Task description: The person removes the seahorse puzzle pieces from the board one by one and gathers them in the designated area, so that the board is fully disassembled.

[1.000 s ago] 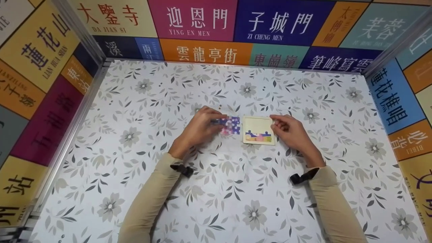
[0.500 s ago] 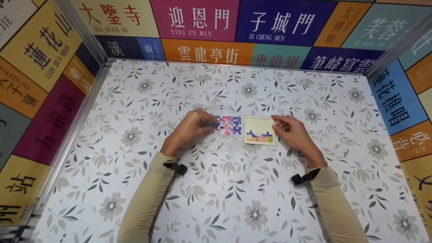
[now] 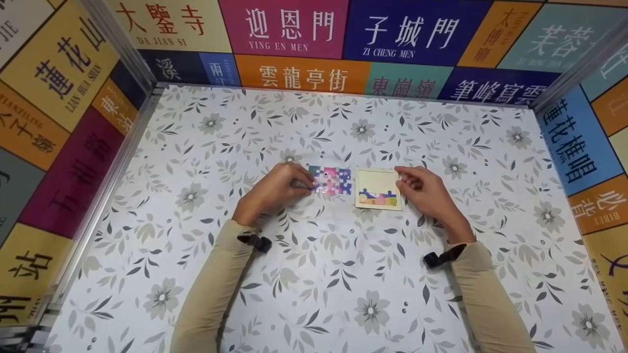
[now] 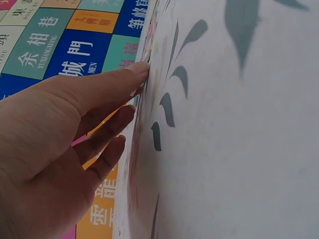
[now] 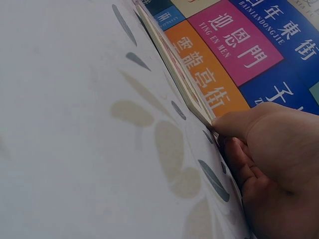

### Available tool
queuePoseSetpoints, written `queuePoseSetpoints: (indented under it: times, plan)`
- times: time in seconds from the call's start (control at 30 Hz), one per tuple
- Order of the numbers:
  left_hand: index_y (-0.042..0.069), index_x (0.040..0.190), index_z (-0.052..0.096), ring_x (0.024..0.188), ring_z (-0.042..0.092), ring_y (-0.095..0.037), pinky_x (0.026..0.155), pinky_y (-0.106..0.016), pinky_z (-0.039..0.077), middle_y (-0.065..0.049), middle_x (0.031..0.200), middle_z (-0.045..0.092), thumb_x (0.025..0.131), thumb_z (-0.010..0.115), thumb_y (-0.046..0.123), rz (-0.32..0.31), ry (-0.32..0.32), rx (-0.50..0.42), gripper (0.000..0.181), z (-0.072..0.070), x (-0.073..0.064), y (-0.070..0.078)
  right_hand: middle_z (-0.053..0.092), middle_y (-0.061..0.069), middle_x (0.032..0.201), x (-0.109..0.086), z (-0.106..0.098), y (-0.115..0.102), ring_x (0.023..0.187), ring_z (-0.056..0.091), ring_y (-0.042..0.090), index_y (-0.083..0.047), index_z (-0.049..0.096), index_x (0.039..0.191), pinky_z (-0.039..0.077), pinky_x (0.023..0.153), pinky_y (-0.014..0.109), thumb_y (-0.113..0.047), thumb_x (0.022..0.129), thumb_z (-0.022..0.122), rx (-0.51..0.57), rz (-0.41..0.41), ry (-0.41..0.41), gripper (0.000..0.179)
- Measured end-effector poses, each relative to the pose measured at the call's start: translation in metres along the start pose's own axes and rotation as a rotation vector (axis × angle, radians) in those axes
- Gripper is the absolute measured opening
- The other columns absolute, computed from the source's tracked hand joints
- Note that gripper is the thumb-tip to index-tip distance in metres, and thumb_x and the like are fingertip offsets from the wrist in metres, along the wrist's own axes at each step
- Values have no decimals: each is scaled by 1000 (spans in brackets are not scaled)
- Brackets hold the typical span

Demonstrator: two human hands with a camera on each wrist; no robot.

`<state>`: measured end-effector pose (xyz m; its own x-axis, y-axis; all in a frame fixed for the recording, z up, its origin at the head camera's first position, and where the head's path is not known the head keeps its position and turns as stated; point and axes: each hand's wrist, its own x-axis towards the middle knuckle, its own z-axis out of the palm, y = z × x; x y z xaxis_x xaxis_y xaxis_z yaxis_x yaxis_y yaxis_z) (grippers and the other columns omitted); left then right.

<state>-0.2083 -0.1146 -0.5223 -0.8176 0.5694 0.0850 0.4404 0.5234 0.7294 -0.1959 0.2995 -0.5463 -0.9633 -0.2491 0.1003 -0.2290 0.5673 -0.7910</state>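
Several puzzle pieces (image 3: 332, 180), likely light, stiff and easily nudged apart, lie at 9 o'clock of the tray (image 3: 375, 180); grip opposite edges. The right hand (image 3: 423, 190) pinches the tray between its fingers near 2 o'clock; whether the left hand (image 3: 279, 188) pinches a piece, I cannot tell.

On my remote feed, I identify the site as a tabletop booth; the wider building I cannot determine. Indicators: a floral-patterned work surface (image 3: 319, 294), bounded on three sides by colourful Chinese-lettered panels (image 3: 282, 41) with metal corner rails (image 3: 126, 49).
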Motion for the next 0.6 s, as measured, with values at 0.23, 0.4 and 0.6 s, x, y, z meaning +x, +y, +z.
queuePoseSetpoints:
  times: [0.23,0.4,0.6]
  plan:
    - [9,101,87,113,72,-23,109,-39,54,-6,112,80,94,83,8,34,24,32,9,0,0,0,68,15,110,1,1,0,90,60,11,-5,70,143,48,78,6,-14,103,74,11,4,5,41]
    - [10,100,87,107,73,-21,103,-37,57,-4,107,81,94,82,8,44,40,29,8,0,0,-1,68,14,109,1,1,-1,91,60,11,-5,70,142,49,79,6,-15,103,74,14,-4,3,41]
    - [13,103,87,100,72,-18,96,-36,58,-1,104,80,96,83,16,16,53,25,9,2,1,2,68,14,109,1,1,0,91,60,12,-6,70,142,48,78,7,-15,104,74,6,3,5,40]
